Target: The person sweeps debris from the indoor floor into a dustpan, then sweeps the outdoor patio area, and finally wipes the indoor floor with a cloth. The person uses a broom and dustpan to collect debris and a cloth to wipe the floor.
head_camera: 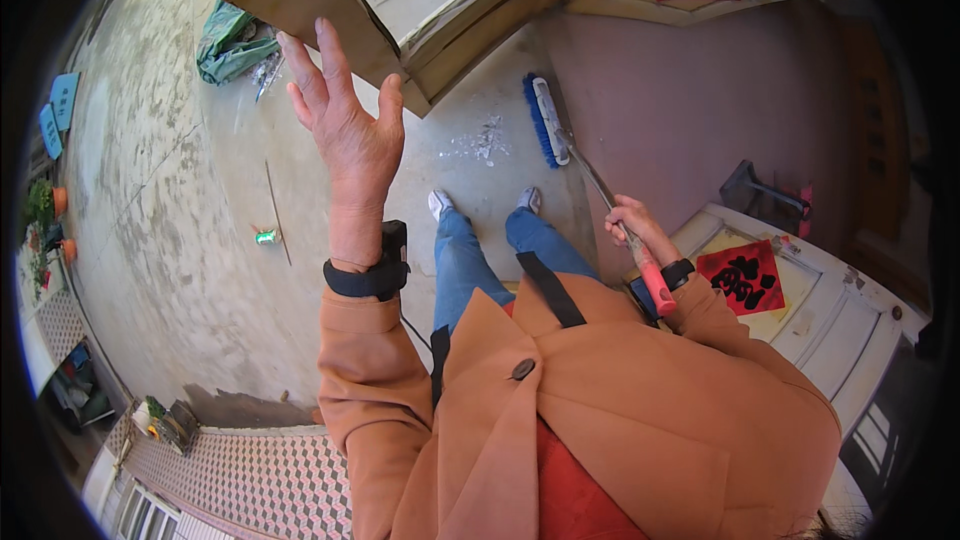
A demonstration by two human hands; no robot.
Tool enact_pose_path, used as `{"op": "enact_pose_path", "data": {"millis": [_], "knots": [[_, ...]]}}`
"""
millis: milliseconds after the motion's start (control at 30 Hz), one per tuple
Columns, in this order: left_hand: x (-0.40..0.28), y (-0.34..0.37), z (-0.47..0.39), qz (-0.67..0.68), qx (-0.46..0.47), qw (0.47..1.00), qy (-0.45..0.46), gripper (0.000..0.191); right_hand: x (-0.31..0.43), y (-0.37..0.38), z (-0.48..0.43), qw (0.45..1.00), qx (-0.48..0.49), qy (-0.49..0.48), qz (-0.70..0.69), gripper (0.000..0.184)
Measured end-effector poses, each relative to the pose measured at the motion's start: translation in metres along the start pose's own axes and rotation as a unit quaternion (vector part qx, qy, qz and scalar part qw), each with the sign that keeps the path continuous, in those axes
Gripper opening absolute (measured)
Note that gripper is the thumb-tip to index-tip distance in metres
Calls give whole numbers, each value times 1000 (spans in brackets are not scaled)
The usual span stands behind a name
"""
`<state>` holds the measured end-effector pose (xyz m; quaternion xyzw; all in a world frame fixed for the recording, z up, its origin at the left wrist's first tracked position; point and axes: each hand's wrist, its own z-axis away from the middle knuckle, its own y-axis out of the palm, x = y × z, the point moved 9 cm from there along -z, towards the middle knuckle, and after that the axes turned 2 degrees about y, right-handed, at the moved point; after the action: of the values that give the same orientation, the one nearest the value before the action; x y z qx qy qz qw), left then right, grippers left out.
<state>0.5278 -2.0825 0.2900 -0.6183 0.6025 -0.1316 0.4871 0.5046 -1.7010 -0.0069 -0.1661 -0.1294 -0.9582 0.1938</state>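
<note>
My right hand is closed around the metal handle of a push broom. The handle has a red end grip beside my right wrist. On the concrete floor, the broom's white head with blue bristles lies to the right of a small pile of shiny debris. My left hand is raised with fingers and thumb apart, and nothing is in it. Its fingertips overlap the edge of a worn wooden door with a glass pane; whether they touch it I cannot tell.
A green sack lies beyond the door with more debris beside it. On the left floor are a green can and a thin stick. A white door panel bearing a red paper stands at right, near a dark dustpan.
</note>
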Motion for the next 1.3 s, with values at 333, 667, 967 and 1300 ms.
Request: {"op": "enact_pose_path", "data": {"millis": [333,667,967,1300], "knots": [[6,-2,-14,-22,20,1000,8,78,6,99,-62,999,51,10,-1,21],[8,-2,-19,-18,11,1000,7,79,42,29,0,995,13,-34,89,65],[10,-7,-22,-23,0,1000,10,79,90,0,-66,974,-74,-84,195,72],[19,-11,-19,-74,8,997,-24,84,20,117,-91,984,42,14,172,22]]}}
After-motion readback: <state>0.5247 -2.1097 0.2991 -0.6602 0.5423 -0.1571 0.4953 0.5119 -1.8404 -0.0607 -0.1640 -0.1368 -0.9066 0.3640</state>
